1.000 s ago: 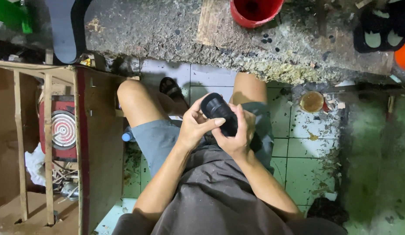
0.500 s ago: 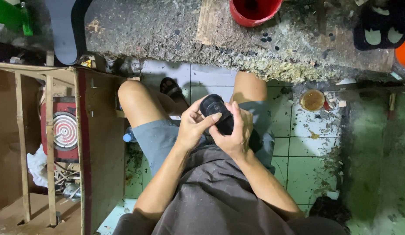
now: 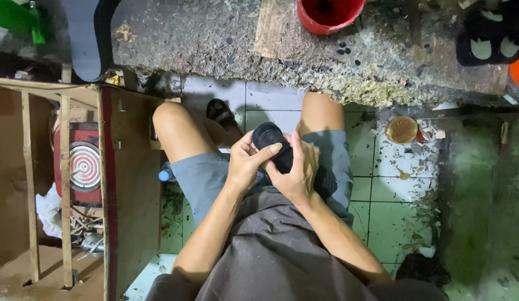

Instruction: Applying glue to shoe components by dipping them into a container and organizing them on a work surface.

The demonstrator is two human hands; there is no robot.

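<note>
Both hands are up over the lap, and between them sits a black cylindrical object (image 3: pixel 273 146), rounded end facing up toward the knees. The left hand (image 3: pixel 245 164) wraps it from the left side, fingers (image 3: pixel 269 151) curled across its top edge, thumb pressed against it. The right hand (image 3: pixel 298 167) cups it from the right and underneath, fingers closed around the lower body, so the object is clamped firmly between the two palms and partly hidden by them. It hovers above the grey shorts (image 3: pixel 206 175), just short of the knees, well clear of the tiled floor (image 3: pixel 393 195). Ahead of the knees runs a rough concrete ledge (image 3: pixel 215 39) carrying a red bucket (image 3: pixel 329 14). A small round tin (image 3: pixel 401 129) lies on the floor to the right, and a wooden frame (image 3: pixel 64 184) stands on the left.
</note>
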